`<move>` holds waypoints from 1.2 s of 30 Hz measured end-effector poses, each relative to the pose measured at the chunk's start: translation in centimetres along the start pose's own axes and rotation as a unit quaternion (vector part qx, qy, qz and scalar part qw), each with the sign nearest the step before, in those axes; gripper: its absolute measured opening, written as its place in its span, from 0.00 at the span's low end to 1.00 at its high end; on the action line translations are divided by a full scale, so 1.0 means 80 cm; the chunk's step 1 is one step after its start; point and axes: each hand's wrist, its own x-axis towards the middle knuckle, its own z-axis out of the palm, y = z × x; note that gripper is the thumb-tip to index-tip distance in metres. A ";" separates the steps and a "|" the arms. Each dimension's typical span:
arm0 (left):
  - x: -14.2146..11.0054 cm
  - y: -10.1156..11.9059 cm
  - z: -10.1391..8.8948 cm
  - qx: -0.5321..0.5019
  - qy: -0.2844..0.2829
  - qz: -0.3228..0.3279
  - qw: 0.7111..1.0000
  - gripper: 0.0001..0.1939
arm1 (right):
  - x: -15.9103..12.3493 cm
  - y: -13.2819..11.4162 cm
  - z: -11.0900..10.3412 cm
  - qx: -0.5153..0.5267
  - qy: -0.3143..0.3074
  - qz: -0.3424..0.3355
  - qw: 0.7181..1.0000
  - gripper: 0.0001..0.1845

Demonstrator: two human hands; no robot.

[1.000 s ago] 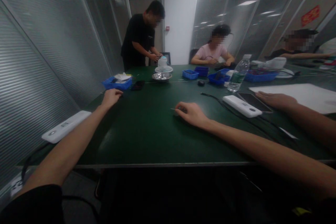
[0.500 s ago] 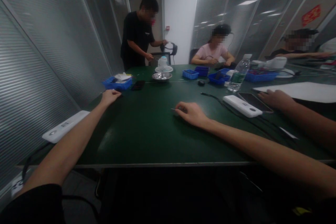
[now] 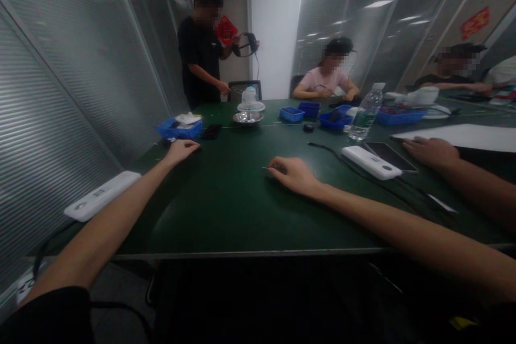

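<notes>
At the green tabletop [image 3: 201, 209], pinching a thin pale rod [image 3: 265, 167] with the right hand [image 3: 293, 175]. Protruding from the fingertips, pointing leftward, running with long axis roughly parallel to the near edge. With the left hand [image 3: 181, 152], well apart from the rod, bending fingers near a blue basket [image 3: 185, 132]; not showing whether gripping anything. Farther right, noting a white power bank [image 3: 371, 162].

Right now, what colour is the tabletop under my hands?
Dark green tabletop, seen best in the head view.
</notes>
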 end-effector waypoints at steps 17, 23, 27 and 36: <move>-0.131 0.189 0.105 -0.172 -0.222 0.312 0.908 0.20 | -0.003 -0.006 0.001 0.006 0.006 -0.084 0.996 0.11; -0.125 0.183 0.101 -0.117 -0.194 0.296 0.928 0.15 | -0.004 -0.005 0.000 0.004 0.012 -0.079 0.997 0.09; -0.127 0.187 0.098 -0.142 -0.223 0.285 0.921 0.16 | -0.003 -0.003 0.001 0.001 0.010 -0.085 0.996 0.09; -0.127 0.184 0.100 -0.203 -0.246 0.317 0.893 0.13 | -0.006 -0.004 0.000 0.000 -0.015 -0.138 0.990 0.10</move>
